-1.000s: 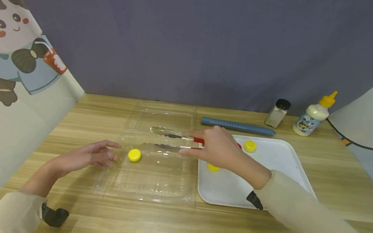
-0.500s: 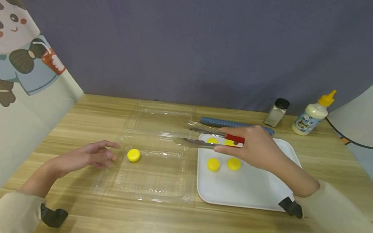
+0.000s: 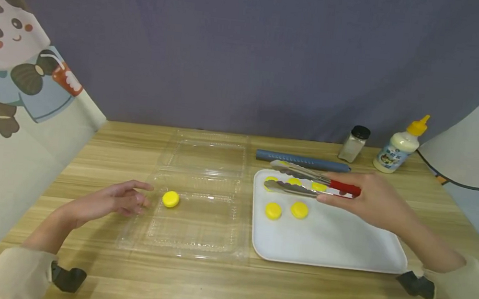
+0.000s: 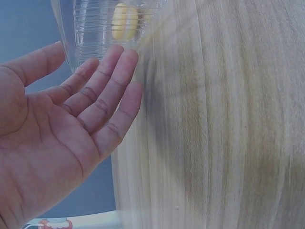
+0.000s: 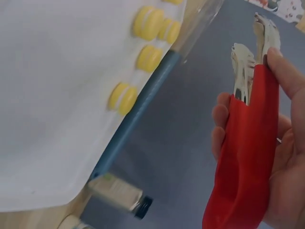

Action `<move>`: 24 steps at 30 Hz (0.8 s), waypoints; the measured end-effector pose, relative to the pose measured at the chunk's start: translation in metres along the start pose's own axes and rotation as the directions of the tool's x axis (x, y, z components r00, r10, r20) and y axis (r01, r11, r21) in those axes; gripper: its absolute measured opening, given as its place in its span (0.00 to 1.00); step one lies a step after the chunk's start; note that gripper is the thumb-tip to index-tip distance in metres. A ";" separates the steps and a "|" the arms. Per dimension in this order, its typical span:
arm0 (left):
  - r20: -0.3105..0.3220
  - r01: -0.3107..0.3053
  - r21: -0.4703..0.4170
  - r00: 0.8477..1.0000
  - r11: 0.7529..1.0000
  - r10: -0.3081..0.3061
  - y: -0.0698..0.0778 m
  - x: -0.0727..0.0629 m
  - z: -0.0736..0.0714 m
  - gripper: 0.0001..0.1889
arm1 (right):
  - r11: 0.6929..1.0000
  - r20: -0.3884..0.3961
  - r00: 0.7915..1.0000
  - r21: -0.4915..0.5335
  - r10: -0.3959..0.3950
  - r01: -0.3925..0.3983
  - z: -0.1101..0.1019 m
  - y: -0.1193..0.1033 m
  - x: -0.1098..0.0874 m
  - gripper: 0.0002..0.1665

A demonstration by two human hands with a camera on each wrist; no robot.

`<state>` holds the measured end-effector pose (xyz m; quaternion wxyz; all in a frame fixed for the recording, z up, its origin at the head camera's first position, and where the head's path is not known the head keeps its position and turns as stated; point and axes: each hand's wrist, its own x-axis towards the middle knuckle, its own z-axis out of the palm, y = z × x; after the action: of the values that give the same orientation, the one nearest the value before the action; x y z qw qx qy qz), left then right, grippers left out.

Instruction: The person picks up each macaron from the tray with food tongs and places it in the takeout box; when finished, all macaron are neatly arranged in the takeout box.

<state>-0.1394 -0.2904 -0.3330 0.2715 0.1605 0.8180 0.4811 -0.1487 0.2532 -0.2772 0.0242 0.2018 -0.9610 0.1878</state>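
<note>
My right hand (image 3: 375,201) grips the red handles of a pair of metal tongs (image 3: 296,189), whose scalloped tips stand apart over the white tray (image 3: 329,249). On that tray lie several yellow macarons (image 3: 299,210) with pale filling, some partly covered by the tongs in the head view. My left hand (image 3: 109,202) is held with relaxed fingers beside a clear plastic clamshell box (image 3: 197,227), its fingertips right at the box's left wall. Inside the box, near that wall, sits one yellow macaron (image 3: 170,199). The right wrist view shows the tongs' red handle (image 5: 248,143) in the palm.
A long blue-grey box (image 3: 303,161) lies behind the tray. Farther right stand a black-capped jar (image 3: 354,143) and a squeeze bottle (image 3: 399,145) with a yellow nozzle. The clamshell's lid (image 3: 208,154) lies folded back toward the grey-blue curtain (image 3: 248,54).
My right hand has carried the tongs rightward from above the clear box to above the tray. The macaron in the box and my left hand stay where they were.
</note>
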 end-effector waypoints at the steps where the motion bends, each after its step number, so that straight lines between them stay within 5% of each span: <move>1: -0.001 0.001 0.001 1.000 1.000 -0.001 0.000 0.000 0.000 0.29 | 1.000 -0.008 1.000 -0.002 -0.001 0.001 0.000 0.003 -0.003 0.37; 15: -0.005 0.000 0.004 1.000 1.000 0.000 -0.001 -0.001 0.000 0.28 | 1.000 -0.049 0.999 0.003 -0.001 0.001 0.008 0.044 -0.028 0.32; 24: 0.002 -0.003 -0.003 1.000 1.000 0.003 -0.001 0.000 0.000 0.28 | 0.998 0.032 0.998 0.011 0.062 -0.062 0.012 0.057 -0.036 0.32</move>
<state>-0.1396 -0.2911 -0.3339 0.2717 0.1616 0.8169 0.4824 -0.1375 0.3105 -0.3126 0.0020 0.1749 -0.9659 0.1910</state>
